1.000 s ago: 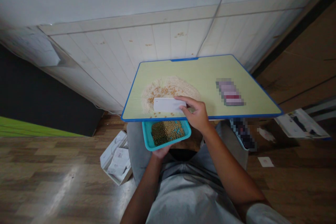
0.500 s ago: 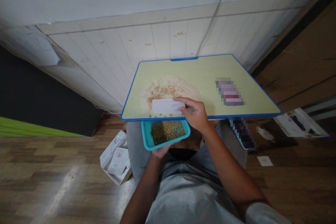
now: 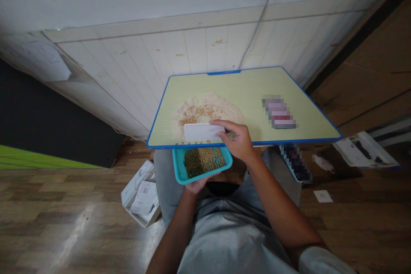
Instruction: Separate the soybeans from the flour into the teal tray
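Note:
A small green table (image 3: 250, 85) with a blue rim stands in front of me. On it lies a pile of white rice mixed with yellow beans (image 3: 205, 109). My right hand (image 3: 239, 141) pinches a white card (image 3: 202, 132) standing on edge near the table's front edge, with a few loose beans in front of it. My left hand (image 3: 196, 185) holds a teal tray (image 3: 180, 169) from below, just under the table's front edge. The tray holds yellow and green beans (image 3: 204, 160).
A blurred flat object (image 3: 278, 112) lies on the table's right side. An open white box (image 3: 141, 199) sits on the wooden floor at my left. Papers (image 3: 364, 150) lie on the floor at the right. A white panelled wall is behind the table.
The white card has slid a little left and nearer the table's front edge, pushing beans along. The tray has stayed beneath the edge.

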Tool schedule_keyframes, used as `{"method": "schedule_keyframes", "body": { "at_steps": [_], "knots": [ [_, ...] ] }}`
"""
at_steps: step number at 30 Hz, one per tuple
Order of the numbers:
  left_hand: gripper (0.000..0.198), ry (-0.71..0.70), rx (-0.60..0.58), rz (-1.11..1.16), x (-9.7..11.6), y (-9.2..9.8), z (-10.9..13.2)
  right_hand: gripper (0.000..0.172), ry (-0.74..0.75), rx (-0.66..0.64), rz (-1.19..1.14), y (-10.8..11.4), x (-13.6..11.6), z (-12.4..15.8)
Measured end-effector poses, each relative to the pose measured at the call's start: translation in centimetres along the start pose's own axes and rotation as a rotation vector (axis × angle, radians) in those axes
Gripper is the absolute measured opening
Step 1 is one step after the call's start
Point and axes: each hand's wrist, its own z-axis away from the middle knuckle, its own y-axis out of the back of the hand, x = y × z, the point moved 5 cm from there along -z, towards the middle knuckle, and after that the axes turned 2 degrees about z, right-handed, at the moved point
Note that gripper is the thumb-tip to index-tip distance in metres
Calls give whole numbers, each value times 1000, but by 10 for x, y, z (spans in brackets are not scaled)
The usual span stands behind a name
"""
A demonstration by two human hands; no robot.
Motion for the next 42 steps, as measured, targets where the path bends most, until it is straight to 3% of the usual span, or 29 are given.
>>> {"method": "schedule_keyframes", "body": {
  "at_steps": [10,21,30,38,42],
  "knots": [
    [74,11,-2,-1,-1,0,0,38,12,1,-11,0,-3,-1],
    [73,24,-149,-137,-2,-4,1,38,21,-7,-18,0,-3,0],
    [73,-15,-81,-234,-3,-10,1,36,-10,-10,3,-1,-5,1],
    [73,-9,-14,-89,-2,-3,-1,38,-28,-6,26,-1,-7,3],
    [73,-13,-19,-181,-3,-5,0,37,2,-5,5,-1,-9,3]
  ]
}}
